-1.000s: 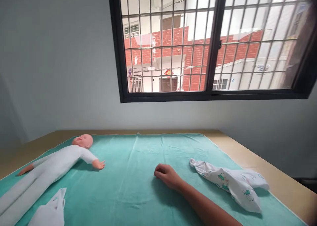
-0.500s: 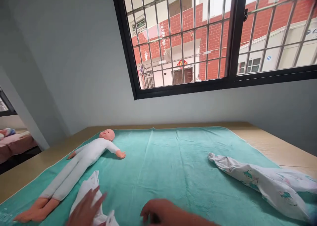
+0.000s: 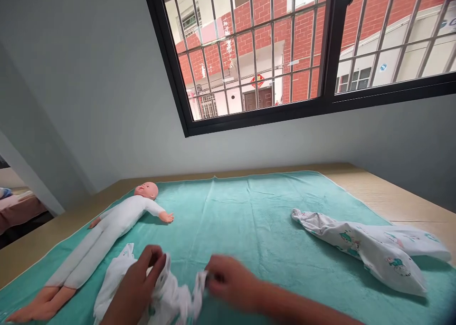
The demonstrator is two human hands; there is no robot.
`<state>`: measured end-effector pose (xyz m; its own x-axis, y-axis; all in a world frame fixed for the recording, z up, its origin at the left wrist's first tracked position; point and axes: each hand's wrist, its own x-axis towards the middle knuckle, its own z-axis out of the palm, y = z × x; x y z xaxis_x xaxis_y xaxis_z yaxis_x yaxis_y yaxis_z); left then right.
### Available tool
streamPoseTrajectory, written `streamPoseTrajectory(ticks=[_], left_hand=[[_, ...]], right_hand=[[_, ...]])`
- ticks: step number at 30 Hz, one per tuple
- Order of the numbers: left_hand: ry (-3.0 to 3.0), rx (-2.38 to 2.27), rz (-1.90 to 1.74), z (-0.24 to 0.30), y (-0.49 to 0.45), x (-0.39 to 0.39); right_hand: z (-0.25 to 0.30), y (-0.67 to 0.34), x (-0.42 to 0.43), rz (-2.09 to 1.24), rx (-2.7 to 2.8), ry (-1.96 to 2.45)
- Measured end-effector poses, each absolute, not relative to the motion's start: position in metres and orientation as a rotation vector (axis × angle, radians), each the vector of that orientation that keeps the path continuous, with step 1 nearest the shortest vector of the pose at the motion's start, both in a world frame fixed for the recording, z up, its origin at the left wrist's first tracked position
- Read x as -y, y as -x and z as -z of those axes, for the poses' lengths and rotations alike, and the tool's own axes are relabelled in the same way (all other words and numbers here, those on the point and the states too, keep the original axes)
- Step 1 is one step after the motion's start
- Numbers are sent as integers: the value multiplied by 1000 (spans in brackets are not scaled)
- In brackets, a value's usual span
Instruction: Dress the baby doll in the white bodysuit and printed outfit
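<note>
Your left hand (image 3: 138,278) pinches the white baby garment (image 3: 173,294) between thumb and fingers, your right hand (image 3: 231,280), curled and blurred, grips its other edge, cloth bunched over the turquoise towel (image 3: 231,220) near the baby doll (image 3: 121,215)

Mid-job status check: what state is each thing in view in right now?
Left hand: pinching the white cloth
Right hand: blurred, fingers curled on the cloth's other end
White cloth: bunched, partly raised between both hands
Doll: lying on its back, legs straight
Printed cloth: lying loose, rumpled
Green towel: spread out, lightly creased
Window: barred; cannot tell if fully shut
</note>
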<state>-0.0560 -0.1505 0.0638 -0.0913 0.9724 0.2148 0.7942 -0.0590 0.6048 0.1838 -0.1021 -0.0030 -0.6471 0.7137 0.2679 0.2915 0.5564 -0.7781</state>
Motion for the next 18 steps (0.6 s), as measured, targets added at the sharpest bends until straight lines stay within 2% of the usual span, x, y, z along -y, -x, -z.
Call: streamPoseTrajectory(ticks=[3, 8, 13, 18], left_hand=[[-1751, -1735, -1260, -114, 21, 139], [-1852, -1520, -1272, -194, -36, 120], [-1946, -1295, -1136, -232, -69, 114], [-1492, -951, -1215, -233, -93, 114]], right_hand=[[-50, -226, 74, -1286, 1702, 861], [-130, -304, 57, -1244, 1080, 607], [-164, -363, 70, -1123, 1038, 492], [-167, -358, 78, -921, 1227, 556]])
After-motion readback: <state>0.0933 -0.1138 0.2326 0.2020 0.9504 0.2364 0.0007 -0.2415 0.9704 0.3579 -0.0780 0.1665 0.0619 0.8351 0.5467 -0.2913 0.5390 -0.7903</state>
